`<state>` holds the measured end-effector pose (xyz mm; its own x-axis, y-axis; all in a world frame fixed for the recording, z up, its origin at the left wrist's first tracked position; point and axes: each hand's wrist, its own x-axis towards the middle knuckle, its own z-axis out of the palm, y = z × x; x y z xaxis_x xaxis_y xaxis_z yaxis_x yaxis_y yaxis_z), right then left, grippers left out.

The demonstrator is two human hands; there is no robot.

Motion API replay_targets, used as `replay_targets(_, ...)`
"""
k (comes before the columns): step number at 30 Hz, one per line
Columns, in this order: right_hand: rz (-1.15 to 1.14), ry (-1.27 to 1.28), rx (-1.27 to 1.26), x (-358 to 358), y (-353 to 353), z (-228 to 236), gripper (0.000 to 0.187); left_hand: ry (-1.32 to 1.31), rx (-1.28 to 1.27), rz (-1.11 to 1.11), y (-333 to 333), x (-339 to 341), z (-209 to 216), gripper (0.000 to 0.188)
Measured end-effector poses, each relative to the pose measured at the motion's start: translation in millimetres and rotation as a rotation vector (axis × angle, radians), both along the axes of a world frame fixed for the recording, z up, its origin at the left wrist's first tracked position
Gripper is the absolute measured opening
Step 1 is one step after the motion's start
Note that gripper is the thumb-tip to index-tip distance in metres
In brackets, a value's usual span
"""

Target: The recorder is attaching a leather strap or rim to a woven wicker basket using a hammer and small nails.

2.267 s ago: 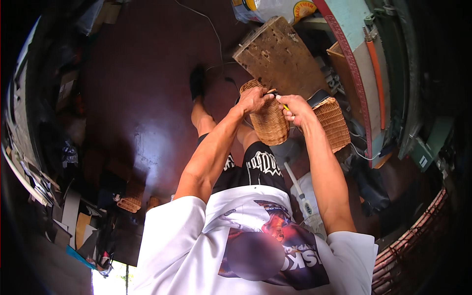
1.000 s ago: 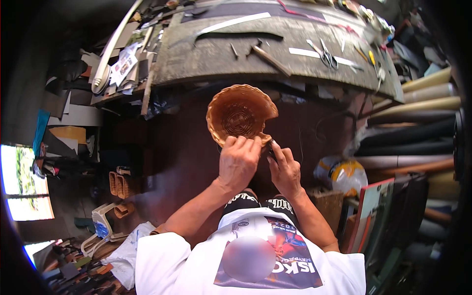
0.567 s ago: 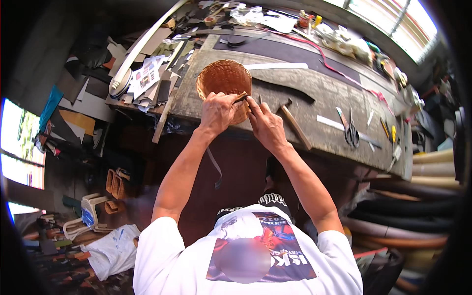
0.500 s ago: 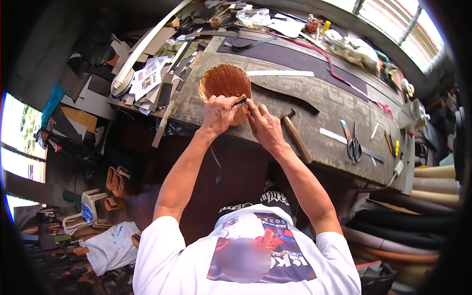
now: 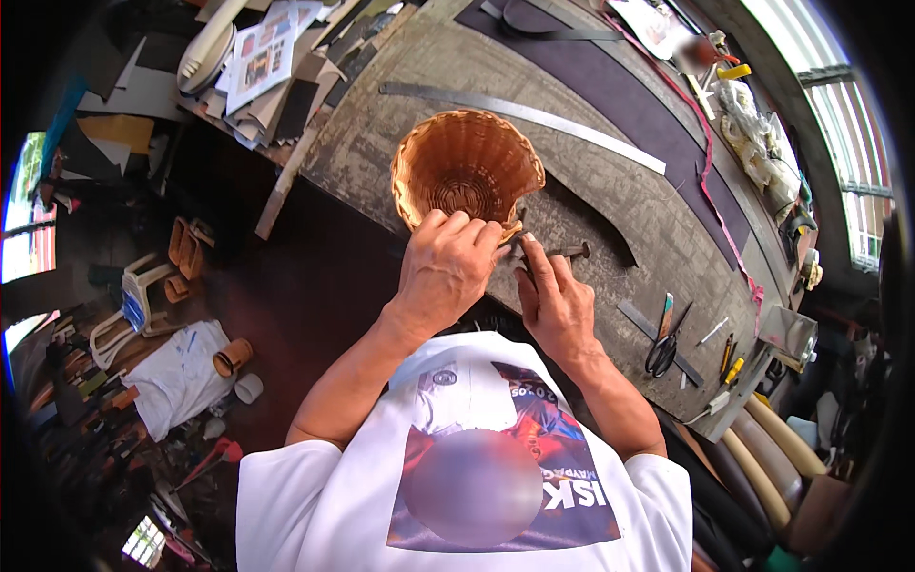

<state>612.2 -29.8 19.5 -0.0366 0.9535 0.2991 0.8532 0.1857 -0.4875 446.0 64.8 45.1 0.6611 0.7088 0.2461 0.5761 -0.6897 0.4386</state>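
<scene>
A brown woven wicker basket [image 5: 467, 157] tilts toward me at the table's near edge, its hollow inside showing. My left hand [image 5: 453, 262] is closed over the near rim, with the fingers curled into the basket. Just right of it, my right hand [image 5: 558, 300] has its index finger and thumb closed together at the rim's end. Something small and dark shows by those fingertips; I cannot make out what it is. A hammer [image 5: 578, 251] lies right behind the right hand, its handle mostly hidden.
The worn table [image 5: 353, 143] bears a long metal ruler [image 5: 534, 117], a dark curved strip [image 5: 600, 219], black-handled scissors [image 5: 661, 355] and a pink tape [image 5: 707, 143]. Papers and scraps [image 5: 276, 86] crowd the left end. Rolls of material [image 5: 762, 448] stand at lower right.
The view has shifted closer. The basket has been turned, so its opening faces me more. My left hand has gone from pinching at the rim to gripping over it; the right stays beside it.
</scene>
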Motion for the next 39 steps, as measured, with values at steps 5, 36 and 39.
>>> replay_targets(5, 0.078, -0.063, -0.183, 11.3, 14.5, 26.5, 0.050, 0.041, 0.030, -0.023, 3.2, -0.4, -10.9, 0.014)
replay_targets(36, 0.107, 0.338, -0.389, 25.6, 33.8, 31.0, 0.036, 0.021, 0.023, 0.033, -1.5, -0.7, -14.2, 0.015)
replay_targets(39, 0.116, 0.145, -0.526, 23.7, 40.3, 61.6, 0.037, 0.030, 0.072, 0.028, -3.2, -0.1, -11.5, 0.010)
